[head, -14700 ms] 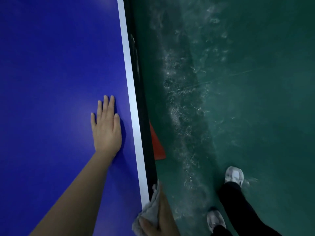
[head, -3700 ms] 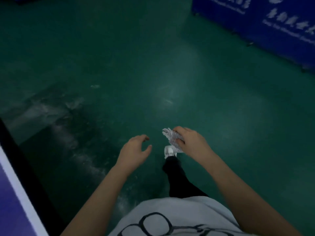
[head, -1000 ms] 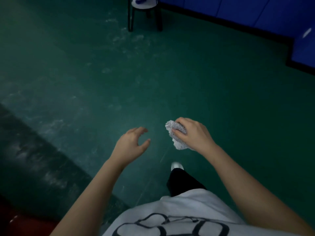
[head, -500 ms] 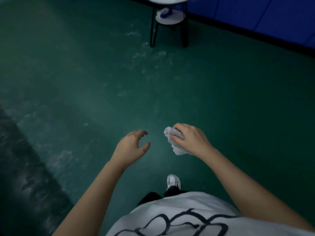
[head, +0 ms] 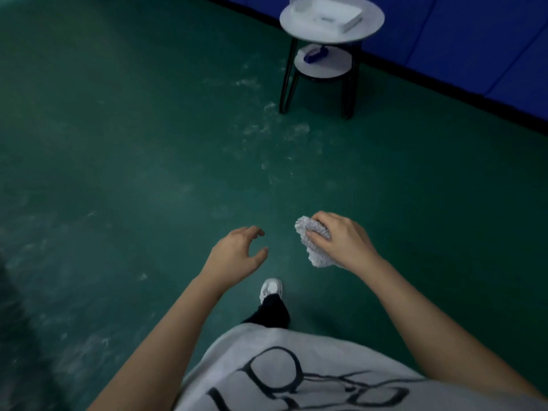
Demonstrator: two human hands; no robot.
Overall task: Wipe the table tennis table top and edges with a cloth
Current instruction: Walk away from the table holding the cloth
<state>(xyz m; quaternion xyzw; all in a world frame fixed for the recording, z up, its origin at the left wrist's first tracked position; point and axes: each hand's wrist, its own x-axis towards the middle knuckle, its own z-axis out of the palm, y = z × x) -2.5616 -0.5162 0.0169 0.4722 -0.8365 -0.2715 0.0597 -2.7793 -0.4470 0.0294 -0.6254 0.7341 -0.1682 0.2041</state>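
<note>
My right hand (head: 344,241) clamps the bunched grey cloth (head: 311,247) above the green floor (head: 118,143); my left hand (head: 237,253), just beside, hangs loosely curled, empty. The table tennis table is out of view.

One head-worn wide-angle camera faces forward and down over the dull green floor (head: 118,143); left hand (head: 237,255) and right hand (head: 341,241) sit close below, the round white side table (head: 302,33) seemingly farther ahead.
</note>
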